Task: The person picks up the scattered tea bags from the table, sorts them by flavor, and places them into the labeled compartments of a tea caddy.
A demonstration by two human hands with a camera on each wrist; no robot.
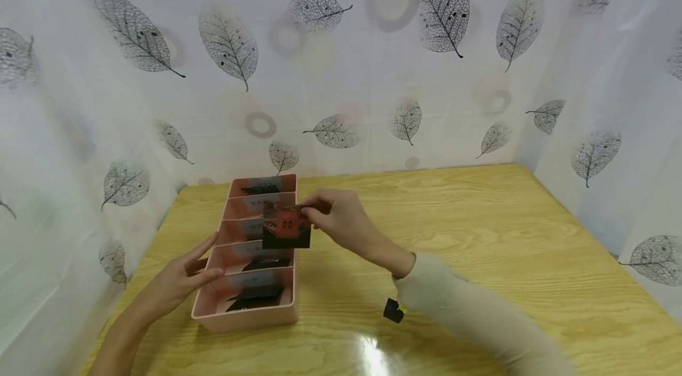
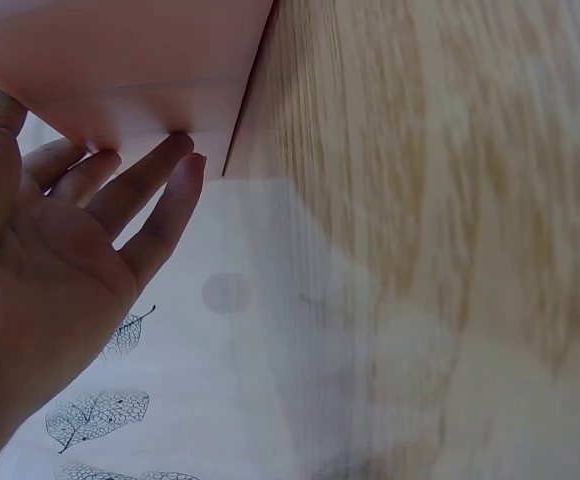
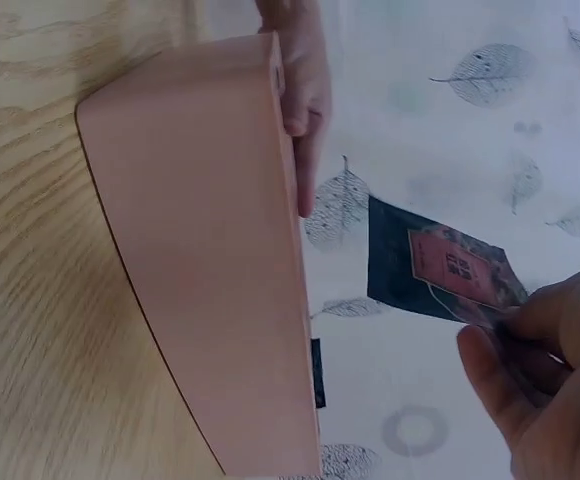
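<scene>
A pink organizer box (image 1: 256, 318) with several compartments in a row stands on the left part of the table. My left hand (image 1: 178, 281) holds its left wall, thumb over the rim and fingers against the outside, as the left wrist view also shows. Over the middle compartments, my right hand (image 1: 343, 219) pinches a flat dark sachet (image 1: 286, 234) by its upper edge, between thumb and fingers. A red label with pale lettering shows on the sachet (image 3: 400, 260), which hangs above the rim in the right wrist view.
Dark flat packets (image 1: 258, 296) lie in the nearest compartment, with more in others. A small black piece with a yellow bit (image 1: 393, 311) lies on the wooden table (image 1: 479, 228) beside the right sleeve (image 1: 458, 305). A leaf-patterned curtain (image 1: 346, 68) surrounds the table's back and sides.
</scene>
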